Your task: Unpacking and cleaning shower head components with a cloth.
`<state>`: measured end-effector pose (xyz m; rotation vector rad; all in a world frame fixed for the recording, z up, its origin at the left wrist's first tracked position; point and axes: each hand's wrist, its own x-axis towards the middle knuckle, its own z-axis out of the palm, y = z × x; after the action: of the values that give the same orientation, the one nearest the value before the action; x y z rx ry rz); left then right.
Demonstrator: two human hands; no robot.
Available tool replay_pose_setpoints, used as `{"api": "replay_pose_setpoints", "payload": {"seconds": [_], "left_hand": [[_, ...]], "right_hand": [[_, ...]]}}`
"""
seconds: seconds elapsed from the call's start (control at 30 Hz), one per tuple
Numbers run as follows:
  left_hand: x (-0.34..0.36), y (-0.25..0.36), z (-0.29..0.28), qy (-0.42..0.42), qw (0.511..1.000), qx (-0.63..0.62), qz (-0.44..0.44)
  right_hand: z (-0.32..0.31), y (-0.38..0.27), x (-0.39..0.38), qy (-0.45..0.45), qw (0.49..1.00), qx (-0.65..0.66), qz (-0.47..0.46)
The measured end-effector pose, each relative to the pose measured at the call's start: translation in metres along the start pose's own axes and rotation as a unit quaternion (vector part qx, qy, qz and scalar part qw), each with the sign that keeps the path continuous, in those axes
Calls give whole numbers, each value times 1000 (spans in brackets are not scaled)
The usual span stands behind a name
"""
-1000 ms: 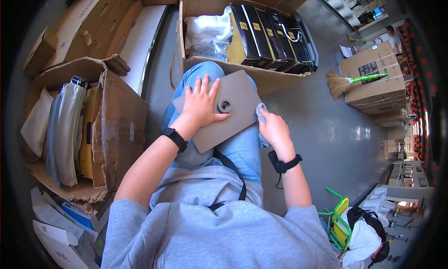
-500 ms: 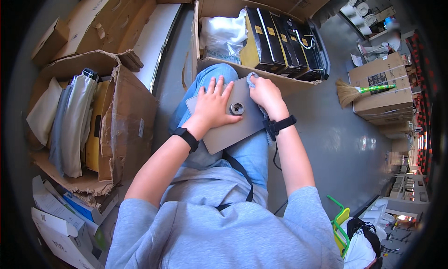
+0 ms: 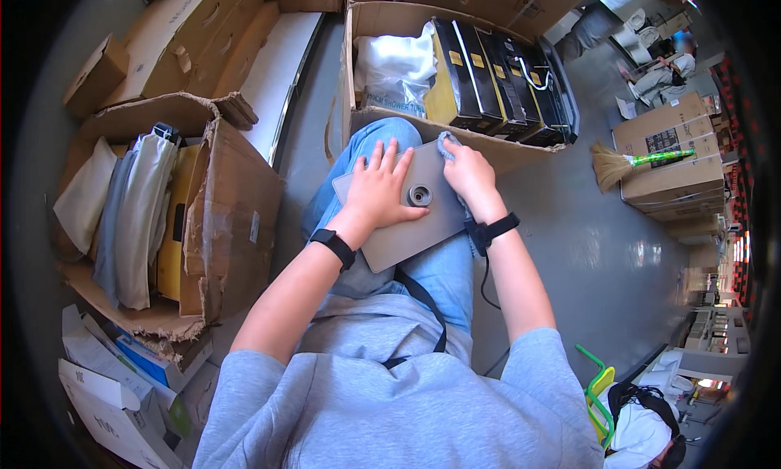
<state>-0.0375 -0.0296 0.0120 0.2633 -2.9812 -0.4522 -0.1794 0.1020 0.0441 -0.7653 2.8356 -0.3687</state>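
Note:
Across my jeans-covered legs lies a flat grey square shower head, with a round threaded fitting standing up near its middle. My left hand rests flat on the plate, fingers spread and thumb stretched toward the fitting. At the far right edge of the plate, my right hand is closed on a bluish-grey cloth. Part of the cloth pokes out past the fingers and more hangs below the palm. Black bands sit around both wrists.
Ahead stands an open carton with black-and-yellow boxes and a white bag. Left of me, a torn carton holds cloth bags. A broom lies against stacked cartons on the right. Another person is at the far right.
The whole view has shifted slightly. Both hands keep about the same places on the shower head, and the cloth stays at its edge. The distant person shows more plainly now.

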Motion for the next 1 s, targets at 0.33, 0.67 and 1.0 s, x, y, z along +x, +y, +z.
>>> {"api": "replay_pose_setpoints", "payload": {"seconds": [0.33,0.67,1.0], "left_hand": [[0,0,-1,2,1000,-4,2],[1,-1,2,7,1000,-13,2],[-1,-1,0,24,1000,-15,2]], "right_hand": [[-7,17,-15,-34,996,38,-73],[11,3,-51,-13,990,19,-139],[-16,34,-6,-13,993,6,-113]]}}
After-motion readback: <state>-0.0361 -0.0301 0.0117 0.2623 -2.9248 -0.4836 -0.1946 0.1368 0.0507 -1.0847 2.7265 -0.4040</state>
